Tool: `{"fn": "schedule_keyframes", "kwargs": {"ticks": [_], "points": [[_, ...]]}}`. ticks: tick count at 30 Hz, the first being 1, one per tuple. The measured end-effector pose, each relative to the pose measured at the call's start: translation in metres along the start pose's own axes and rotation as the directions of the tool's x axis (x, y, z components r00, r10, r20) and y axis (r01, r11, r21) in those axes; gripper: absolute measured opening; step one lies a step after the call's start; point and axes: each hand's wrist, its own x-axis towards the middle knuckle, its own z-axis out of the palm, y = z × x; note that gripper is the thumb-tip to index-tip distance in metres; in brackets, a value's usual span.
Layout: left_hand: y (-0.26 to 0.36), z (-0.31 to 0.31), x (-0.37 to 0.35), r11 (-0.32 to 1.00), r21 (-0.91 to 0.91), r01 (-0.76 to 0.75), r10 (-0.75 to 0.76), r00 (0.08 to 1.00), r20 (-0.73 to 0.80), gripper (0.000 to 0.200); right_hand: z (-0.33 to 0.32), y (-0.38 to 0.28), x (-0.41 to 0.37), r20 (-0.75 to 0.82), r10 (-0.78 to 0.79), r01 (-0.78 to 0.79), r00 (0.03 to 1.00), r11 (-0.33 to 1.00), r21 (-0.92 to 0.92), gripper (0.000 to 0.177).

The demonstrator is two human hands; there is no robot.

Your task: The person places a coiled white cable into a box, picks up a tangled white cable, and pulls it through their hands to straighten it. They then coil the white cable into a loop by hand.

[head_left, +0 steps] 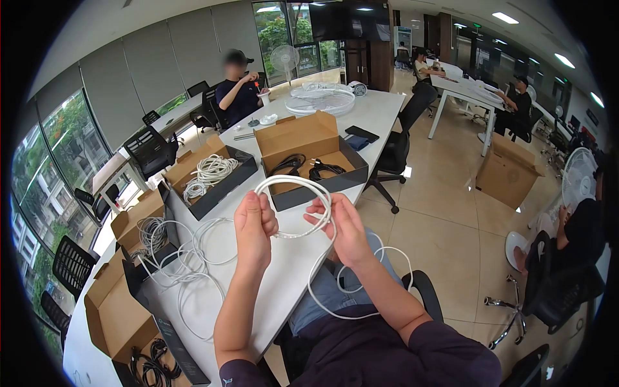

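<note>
A white cable (298, 180) is looped into a coil between my hands, above the table's right edge. My left hand (254, 227) is closed round the coil's left side, thumb up. On the opposite side, my right hand (345, 227) grips the loops between thumb and fingers. A loose length of white cable hangs from the right hand over my lap and curves out to the right. More loose white cable (205, 274) lies in wide loops on the table, left of my left forearm. Just beyond the coil stands an open box (300, 137) with black cables (327, 169) in it.
Open boxes line the table's left side: one holds white cables (216, 169), another grey cables (153, 233), the nearest black cables (155, 364). Farther back are a phone (362, 133) and fan guards (320, 99). A person (233, 97) sits across the table. A chair (403, 145) stands at right.
</note>
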Motion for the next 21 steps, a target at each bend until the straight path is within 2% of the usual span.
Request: {"fn": "schedule_keyframes", "kwargs": {"ticks": [2,5,8,11,15,16,21], "points": [[-0.01,-0.001,0.003,0.996,-0.082,-0.034,0.03,0.998,-0.053,0.034,0.01,-0.007,-0.003,0.026,0.007,-0.008,1.0,0.998,0.056,0.034],[-0.019,0.002,0.006,0.978,-0.207,0.022,-0.045,0.993,-0.107,0.033,0.007,-0.01,-0.001,0.026,0.003,-0.005,1.0,0.998,0.057,0.032],[-0.03,0.007,0.004,0.961,-0.243,0.128,-0.147,0.987,-0.061,0.033,0.008,-0.021,0.006,-0.03,-0.075,0.076,0.997,0.996,0.035,0.035],[-0.036,0.019,-0.002,0.94,-0.295,0.17,-0.188,0.982,-0.031,0.032,0.008,-0.027,0.009,-0.049,-0.148,0.146,0.988,0.988,-0.043,0.035],[-0.04,0.025,-0.007,0.929,-0.352,0.112,-0.153,0.984,-0.089,0.032,0.011,-0.022,0.005,-0.053,-0.134,0.136,0.99,0.99,0.044,0.034],[-0.042,0.025,-0.008,0.922,-0.371,0.114,-0.16,0.982,-0.096,0.032,0.02,-0.019,0.005,-0.151,-0.126,0.133,0.98,0.99,0.038,0.028],[-0.054,0.027,-0.012,0.894,-0.409,0.18,-0.235,0.968,-0.088,0.031,0.01,-0.013,0.003,-0.216,-0.111,0.123,0.97,0.991,0.046,0.019]]}}
